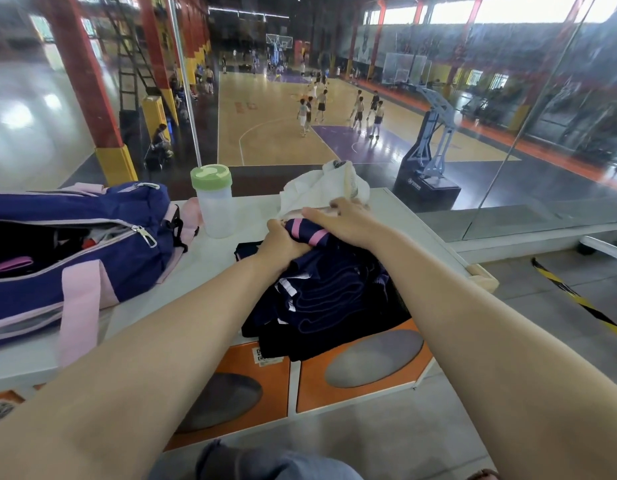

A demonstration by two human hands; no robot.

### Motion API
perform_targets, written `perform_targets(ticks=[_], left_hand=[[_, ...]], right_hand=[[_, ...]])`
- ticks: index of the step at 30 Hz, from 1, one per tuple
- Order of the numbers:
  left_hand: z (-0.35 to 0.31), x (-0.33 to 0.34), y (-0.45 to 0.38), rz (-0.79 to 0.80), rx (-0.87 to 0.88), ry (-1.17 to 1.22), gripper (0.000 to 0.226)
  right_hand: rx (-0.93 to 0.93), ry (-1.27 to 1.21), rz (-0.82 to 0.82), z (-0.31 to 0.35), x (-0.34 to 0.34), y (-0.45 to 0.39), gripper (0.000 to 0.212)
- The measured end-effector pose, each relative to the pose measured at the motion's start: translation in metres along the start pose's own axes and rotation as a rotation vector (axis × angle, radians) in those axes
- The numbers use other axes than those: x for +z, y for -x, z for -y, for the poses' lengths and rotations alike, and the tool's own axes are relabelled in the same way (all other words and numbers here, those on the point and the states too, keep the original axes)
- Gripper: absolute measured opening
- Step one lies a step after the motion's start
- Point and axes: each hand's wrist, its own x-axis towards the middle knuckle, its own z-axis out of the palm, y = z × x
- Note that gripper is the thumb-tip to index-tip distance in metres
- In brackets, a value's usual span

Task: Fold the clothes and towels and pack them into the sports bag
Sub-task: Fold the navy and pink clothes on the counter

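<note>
A navy and pink sports bag (92, 258) lies unzipped on the left of the white counter (210, 271), with dark items inside. A pile of dark navy clothes (331, 299) sits right of it, hanging over the counter's front edge. A white cloth (317, 188) is bunched behind the pile. My left hand (282, 240) grips a navy garment with pink stripes (307, 230) at the top of the pile. My right hand (338, 216) lies over the same garment, its fingers reaching onto the white cloth.
A clear shaker bottle with a green lid (215, 199) stands between the bag and the clothes. A glass wall (507, 98) rises behind the counter, with a basketball court and players beyond. Orange panels (362, 368) front the counter below.
</note>
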Motion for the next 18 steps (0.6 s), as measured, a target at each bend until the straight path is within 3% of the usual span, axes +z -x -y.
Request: perform_targets(ticks=[2,4,8,13,15,18], left_hand=[[0.002,0.003,-0.007,-0.013,-0.013,-0.022,0.072],[0.001,0.006,-0.011,0.0,-0.043,-0.05,0.074],[0.002,0.009,-0.014,0.04,-0.057,-0.103,0.092],[0.01,0.005,-0.014,0.107,-0.01,-0.113,0.118],[0.014,0.003,-0.015,0.131,0.015,-0.093,0.099],[0.012,0.004,-0.008,0.205,0.061,0.053,0.036]], right_hand=[[-0.059,-0.009,0.137,0.008,-0.005,-0.003,0.101],[-0.077,0.037,0.297,0.011,-0.007,-0.009,0.077],[-0.106,0.104,0.403,0.004,-0.007,-0.027,0.025],[-0.144,0.283,0.43,0.006,-0.005,-0.034,0.018],[-0.175,0.375,0.37,0.005,-0.005,-0.038,0.009],[-0.283,0.384,0.255,0.006,-0.008,-0.038,0.014]])
